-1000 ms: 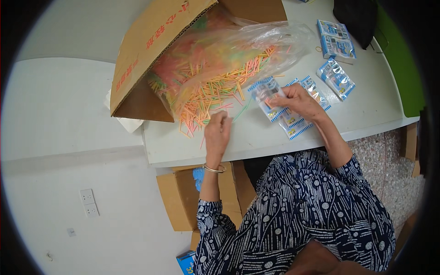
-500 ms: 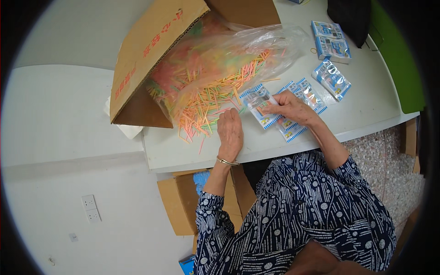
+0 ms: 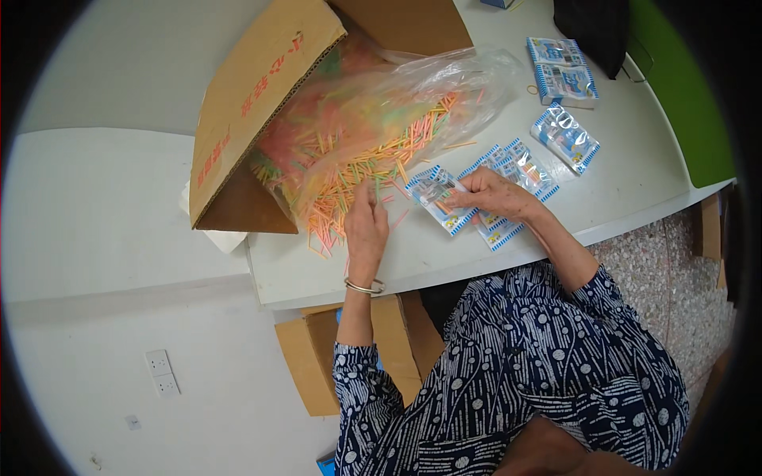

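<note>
my right hand (image 3: pixel 494 195) pinches a packet (image 3: pixel 432 197), best held steady; whether my left hand (image 3: pixel 366 234) grips sticks (image 3: pixel 379 165), i can't tell.

Has a white table (image 3: pixel 635 151) under the right grip (image 3: pixel 494 195), a pale wall (image 3: pixel 87 333) with sockets (image 3: pixel 159 362) well left of it, speckled floor (image 3: pixel 647 266) and green panel (image 3: pixel 689 119) to its right.

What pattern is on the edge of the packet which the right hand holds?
The packet has a blue-and-white striped edge, seen best in the head view.
</note>
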`<state>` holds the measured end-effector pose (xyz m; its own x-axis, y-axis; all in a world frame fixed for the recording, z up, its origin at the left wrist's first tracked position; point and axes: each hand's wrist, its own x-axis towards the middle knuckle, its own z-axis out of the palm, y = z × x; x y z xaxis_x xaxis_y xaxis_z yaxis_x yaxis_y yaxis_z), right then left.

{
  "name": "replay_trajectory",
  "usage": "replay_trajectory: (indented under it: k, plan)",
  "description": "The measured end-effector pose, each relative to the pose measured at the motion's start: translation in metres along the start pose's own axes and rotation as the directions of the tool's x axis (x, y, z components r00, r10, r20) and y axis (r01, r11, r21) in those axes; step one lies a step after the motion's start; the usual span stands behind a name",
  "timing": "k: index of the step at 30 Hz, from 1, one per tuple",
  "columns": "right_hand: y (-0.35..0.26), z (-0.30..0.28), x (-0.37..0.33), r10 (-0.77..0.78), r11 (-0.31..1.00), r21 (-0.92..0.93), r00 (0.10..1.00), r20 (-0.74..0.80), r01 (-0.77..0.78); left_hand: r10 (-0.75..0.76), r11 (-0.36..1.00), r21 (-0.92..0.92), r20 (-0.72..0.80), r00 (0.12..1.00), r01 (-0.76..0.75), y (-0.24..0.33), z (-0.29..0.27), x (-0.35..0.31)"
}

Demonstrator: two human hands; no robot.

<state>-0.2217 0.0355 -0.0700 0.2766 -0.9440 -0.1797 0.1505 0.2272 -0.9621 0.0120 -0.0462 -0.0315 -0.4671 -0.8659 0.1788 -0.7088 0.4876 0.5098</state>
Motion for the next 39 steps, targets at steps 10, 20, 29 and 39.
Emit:
replay_trajectory:
  k: [10, 20, 29, 39]
  plan:
    - [-0.003, -0.001, 0.003, 0.027, 0.999, 0.029, 0.997, -0.068, -0.025, 0.339, 0.791, 0.490, 0.146, 0.929, -0.366, -0.009, 0.015, -0.024]
    - [0.000, 0.001, 0.001, 0.011, 1.000, -0.014, 0.996, -0.087, -0.012, 0.224, 0.660, 0.639, 0.336, 0.915, -0.396, 0.012, 0.035, -0.034]
    - [-0.013, 0.006, -0.004, -0.024, 0.999, -0.029, 0.999, -0.047, 0.022, 0.236, 0.820, 0.496, 0.160, 0.959, -0.285, -0.008, 0.018, -0.020]
    - [0.000, 0.002, -0.001, -0.037, 0.998, -0.048, 0.996, 0.076, 0.040, 0.010, 0.687, -0.720, -0.125, 0.992, -0.098, 0.068, -0.029, 0.006]
